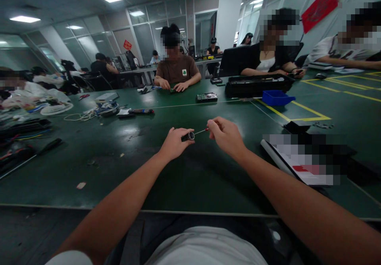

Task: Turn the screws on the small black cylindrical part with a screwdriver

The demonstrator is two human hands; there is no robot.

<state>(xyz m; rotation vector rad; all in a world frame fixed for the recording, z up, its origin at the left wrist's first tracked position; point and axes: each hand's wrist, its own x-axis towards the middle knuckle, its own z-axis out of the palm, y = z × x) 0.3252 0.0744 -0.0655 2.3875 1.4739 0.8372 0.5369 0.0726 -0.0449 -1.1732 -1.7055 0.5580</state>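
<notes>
My left hand (pixel 174 142) is closed around a small black cylindrical handle (pixel 188 136) with a silvery round end facing right. My right hand (pixel 225 134) pinches a thin metal bit with a red collar (pixel 202 130), and its tip points at the open end of the handle. Both hands are held just above the dark green table (pixel 125 153), near its middle, with my forearms reaching out from the bottom of the view.
A blurred-out flat item (pixel 303 157) lies to the right. Farther back are a blue bin (pixel 276 97), a long black case (pixel 257 84), a hard drive (pixel 206 97), and cables and tools (pixel 104 110) on the left. Other people sit around the table.
</notes>
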